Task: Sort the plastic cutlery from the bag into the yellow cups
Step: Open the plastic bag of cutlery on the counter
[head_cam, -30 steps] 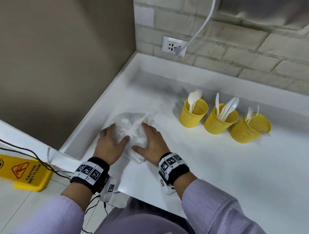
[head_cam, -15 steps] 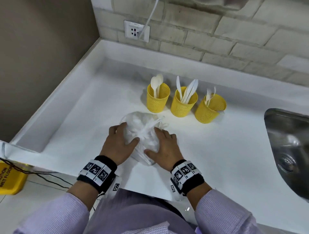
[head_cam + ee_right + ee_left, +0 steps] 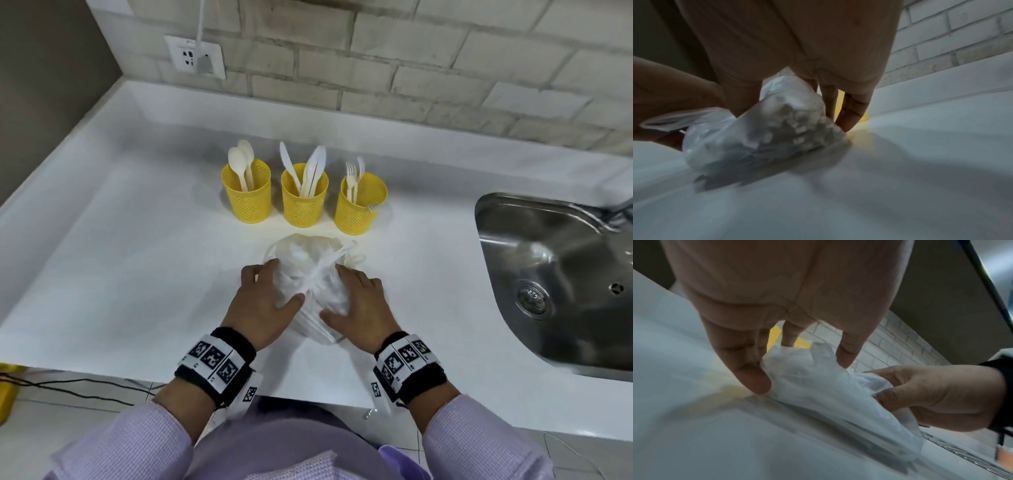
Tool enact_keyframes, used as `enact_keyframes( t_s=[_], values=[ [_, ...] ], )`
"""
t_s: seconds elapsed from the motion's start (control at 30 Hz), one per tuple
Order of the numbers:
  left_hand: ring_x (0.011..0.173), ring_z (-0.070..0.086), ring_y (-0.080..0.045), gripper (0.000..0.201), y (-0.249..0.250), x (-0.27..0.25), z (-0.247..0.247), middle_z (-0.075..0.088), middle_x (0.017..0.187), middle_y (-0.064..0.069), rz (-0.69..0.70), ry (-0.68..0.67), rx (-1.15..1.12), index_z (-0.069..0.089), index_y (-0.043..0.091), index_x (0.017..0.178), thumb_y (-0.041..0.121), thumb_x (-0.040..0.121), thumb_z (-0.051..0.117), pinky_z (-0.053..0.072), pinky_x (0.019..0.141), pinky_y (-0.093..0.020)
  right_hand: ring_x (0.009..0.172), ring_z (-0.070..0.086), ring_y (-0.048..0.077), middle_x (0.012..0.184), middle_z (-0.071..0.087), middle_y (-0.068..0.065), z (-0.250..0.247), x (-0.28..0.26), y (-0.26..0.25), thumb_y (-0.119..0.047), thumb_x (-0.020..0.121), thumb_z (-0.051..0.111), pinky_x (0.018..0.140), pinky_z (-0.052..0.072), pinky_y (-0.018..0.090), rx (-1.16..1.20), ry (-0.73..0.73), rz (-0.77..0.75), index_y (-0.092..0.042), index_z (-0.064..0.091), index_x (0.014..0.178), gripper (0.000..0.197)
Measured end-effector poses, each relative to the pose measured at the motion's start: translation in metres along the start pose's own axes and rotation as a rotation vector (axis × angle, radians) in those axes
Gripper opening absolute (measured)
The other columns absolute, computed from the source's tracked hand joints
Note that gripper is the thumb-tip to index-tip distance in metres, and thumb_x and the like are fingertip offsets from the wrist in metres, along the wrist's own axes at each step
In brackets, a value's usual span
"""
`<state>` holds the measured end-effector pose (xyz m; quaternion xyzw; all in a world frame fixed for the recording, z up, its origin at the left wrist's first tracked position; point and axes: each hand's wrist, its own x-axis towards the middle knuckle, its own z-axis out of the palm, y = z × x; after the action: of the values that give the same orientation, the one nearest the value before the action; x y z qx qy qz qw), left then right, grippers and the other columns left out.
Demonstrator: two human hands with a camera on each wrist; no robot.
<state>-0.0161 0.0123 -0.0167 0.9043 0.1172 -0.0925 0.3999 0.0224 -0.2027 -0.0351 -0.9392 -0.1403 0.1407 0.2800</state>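
Note:
A crumpled white plastic bag of cutlery lies on the white counter, just in front of three yellow perforated cups. My left hand grips its left side with thumb and fingers curled round it. My right hand grips its right side the same way. The left cup holds spoons, the middle cup knives, the right cup forks. In the left wrist view the bag bulges between my left hand and the right hand. In the right wrist view my right hand clasps the bag.
A steel sink is set into the counter at the right. Behind the cups rises a brick wall with a socket and a plugged-in cable. The counter's front edge runs just below my wrists.
Both hands have carried the bag to the right, from the counter's left corner to in front of the cups. The grip on it looks the same.

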Motion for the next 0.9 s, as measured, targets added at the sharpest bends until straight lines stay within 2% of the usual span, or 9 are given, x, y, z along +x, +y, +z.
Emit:
enact_keyframes(
  t_s=[0.1,0.17,0.27,0.33,0.4,0.5,0.6,0.7,0.9],
  values=[
    [0.11,0.062,-0.025,0.079,0.009,-0.005,0.004,0.03,0.141,-0.004,-0.019,-0.024,0.031,0.031,0.025,0.152,0.053,0.088,0.067,0.046,0.1,-0.031,0.138,0.039,0.029,0.156,0.041,0.004,-0.01,0.007,0.012,-0.051,0.075,0.07,0.112,0.022,0.031,-0.006,-0.037,-0.001,-0.018,0.03,0.157,0.097],
    [0.099,0.064,-0.025,0.075,0.013,-0.007,0.003,0.034,0.136,-0.004,-0.04,-0.027,0.067,0.035,0.026,0.147,0.057,0.087,0.066,0.048,0.095,-0.032,0.14,0.038,0.031,0.158,0.039,0.006,-0.015,0.015,0.018,-0.049,0.073,0.064,0.115,0.023,0.034,-0.022,-0.061,-0.018,-0.018,0.031,0.157,0.096],
    [0.106,0.06,-0.029,0.064,0.016,-0.006,0.0,0.042,0.128,-0.006,-0.028,0.063,0.135,0.048,0.024,0.134,0.062,0.084,0.065,0.048,0.097,-0.038,0.143,0.037,0.032,0.159,0.038,0.006,-0.026,0.022,0.02,-0.043,0.072,0.062,0.118,0.026,0.039,-0.041,-0.028,-0.039,-0.021,0.035,0.155,0.09],
    [0.107,0.056,-0.033,0.052,0.018,-0.003,-0.003,0.044,0.121,-0.008,0.068,0.201,0.165,0.056,0.024,0.123,0.054,0.084,0.07,0.047,0.097,-0.041,0.14,0.037,0.032,0.156,0.041,0.005,-0.031,0.018,0.018,-0.041,0.072,0.061,0.116,0.031,0.042,0.02,0.071,-0.063,-0.024,0.045,0.149,0.081],
    [0.102,0.053,-0.033,0.044,0.024,0.002,-0.006,0.043,0.115,-0.008,0.212,0.288,0.182,0.06,0.026,0.121,0.043,0.083,0.075,0.046,0.095,-0.039,0.134,0.039,0.03,0.15,0.045,0.003,-0.031,0.013,0.014,-0.04,0.074,0.063,0.111,0.036,0.042,0.082,0.193,-0.093,-0.026,0.057,0.136,0.063],
    [0.099,0.05,-0.033,0.043,0.032,0.013,-0.002,0.043,0.114,-0.01,0.368,0.271,0.281,0.065,0.031,0.122,0.035,0.081,0.077,0.048,0.094,-0.041,0.128,0.041,0.03,0.143,0.049,0.002,-0.021,0.01,0.009,-0.044,0.08,0.067,0.102,0.041,0.043,0.026,0.29,-0.121,-0.03,0.068,0.114,0.036],
    [0.099,0.051,-0.035,0.026,0.035,0.023,0.006,0.048,0.117,-0.011,0.361,0.219,0.371,0.074,0.031,0.105,0.031,0.079,0.08,0.054,0.084,-0.046,0.125,0.044,0.032,0.138,0.052,0.003,-0.009,0.016,0.003,-0.038,0.084,0.075,0.095,0.045,0.046,-0.088,0.287,-0.109,-0.028,0.072,0.103,0.022],
    [0.097,0.055,-0.035,0.014,0.036,0.028,0.009,0.053,0.114,-0.01,0.378,0.21,0.363,0.078,0.026,0.092,0.024,0.078,0.083,0.056,0.077,-0.048,0.118,0.049,0.033,0.131,0.056,0.005,-0.007,0.021,-0.005,-0.028,0.084,0.076,0.09,0.047,0.046,-0.095,0.331,-0.13,-0.024,0.072,0.092,0.01],
    [0.091,0.06,-0.028,0.014,0.031,0.033,-0.011,0.056,0.109,-0.007,0.396,0.337,0.159,0.081,0.023,0.087,0.017,0.077,0.087,0.052,0.086,-0.042,0.11,0.05,0.03,0.121,0.057,0.002,-0.024,0.02,-0.003,-0.022,0.086,0.074,0.085,0.045,0.042,0.025,0.469,-0.196,-0.023,0.071,0.085,0.003]
  ],
)
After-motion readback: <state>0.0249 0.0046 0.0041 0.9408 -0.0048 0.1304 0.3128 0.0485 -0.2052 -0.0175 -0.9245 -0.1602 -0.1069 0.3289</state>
